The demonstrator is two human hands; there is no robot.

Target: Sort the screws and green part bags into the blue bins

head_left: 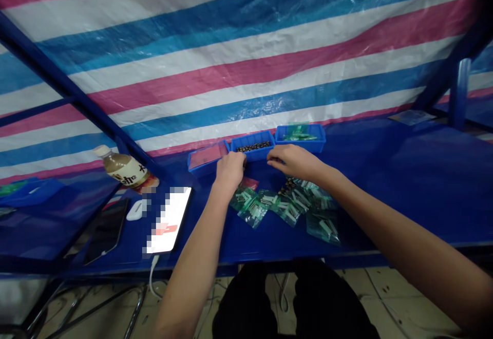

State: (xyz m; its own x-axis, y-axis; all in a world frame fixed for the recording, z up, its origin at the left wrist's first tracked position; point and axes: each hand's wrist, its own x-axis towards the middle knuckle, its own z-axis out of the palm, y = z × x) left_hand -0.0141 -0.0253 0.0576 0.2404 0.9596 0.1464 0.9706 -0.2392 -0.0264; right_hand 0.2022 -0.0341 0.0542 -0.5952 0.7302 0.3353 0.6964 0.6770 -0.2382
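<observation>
Three blue bins (257,150) sit in a row at the back of the blue table (404,185), against a striped tarp (246,61).

Left bin (208,157): reddish contents, flat, cannot make out what. Middle bin (252,146): small dark metal parts, a shallow layer. Right bin (300,137): green packets, a few.

Left hand (230,169) rests just in front of the middle bin, fingers curled under; whether it pinches anything I cannot tell. Right hand (292,160) is near the front edge between the middle and right bins, fingers drawn together at the tips, seemingly on something small, though the thing itself is hidden.

Green packets on the table (287,205): a loose spread just below both hands, many, overlapping, each with pale strips inside. One small red packet (249,182) lies under the left wrist.

Progress, as a judgement: the pile on the table far outnumbers what lies in the right bin, so most packets look unhandled. The dark parts are not close to running out.

Off to the left: a bottle of brown drink (124,168) lying tilted, a lit phone (169,219) on a cable, a dark phone (105,231), a small white case (134,209).
</observation>
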